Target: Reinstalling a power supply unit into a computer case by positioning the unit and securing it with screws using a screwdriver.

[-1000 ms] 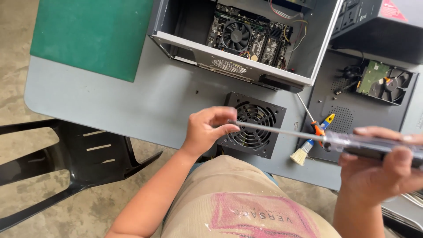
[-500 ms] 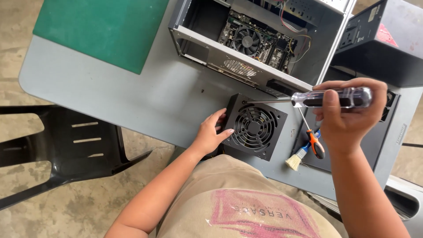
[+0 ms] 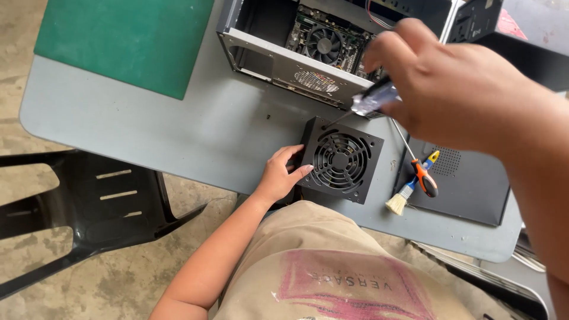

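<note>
Black power supply unit (image 3: 341,159), fan grille up, lies on the grey table (image 3: 148,130) near its front edge; the left hand (image 3: 280,173) curls against its left side, fingers bent on the casing; the right hand (image 3: 456,89), closed around a clear-handled screwdriver (image 3: 372,99), hovers above its far corner, the shaft blurred; just behind stands an open computer case (image 3: 296,53); to the right lie an orange-handled screwdriver (image 3: 419,172) and a small brush (image 3: 403,195) on a dark panel (image 3: 474,184); a green mat (image 3: 124,41) lies far left, bare tabletop between; a black chair (image 3: 77,207) stands below the table edge.
</note>
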